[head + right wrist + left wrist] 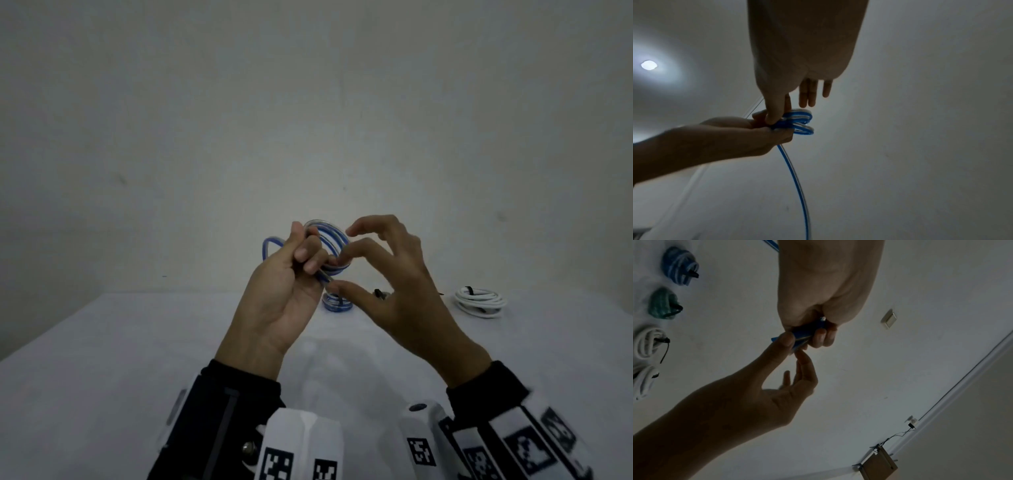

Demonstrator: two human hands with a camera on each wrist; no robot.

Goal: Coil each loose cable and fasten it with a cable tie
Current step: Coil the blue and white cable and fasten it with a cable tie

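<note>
A blue-and-white striped cable [330, 245] is wound into a small coil held up above the table. My left hand [308, 255] grips one side of the coil with its fingers curled round the loops. My right hand [339, 274] pinches the coil's lower edge between thumb and a finger, the other fingers spread. In the left wrist view the cable [804, 335] sits between both hands. The right wrist view shows the coil [800, 124] and a loose tail [797, 178] hanging down from it. No cable tie is visible in either hand.
Tied coils lie on the white table [137, 359]: a blue one [337, 303] behind my hands and a white one [479, 301] at right. The left wrist view shows blue [679, 266], teal [663, 305] and two white coils [648, 342] in a row.
</note>
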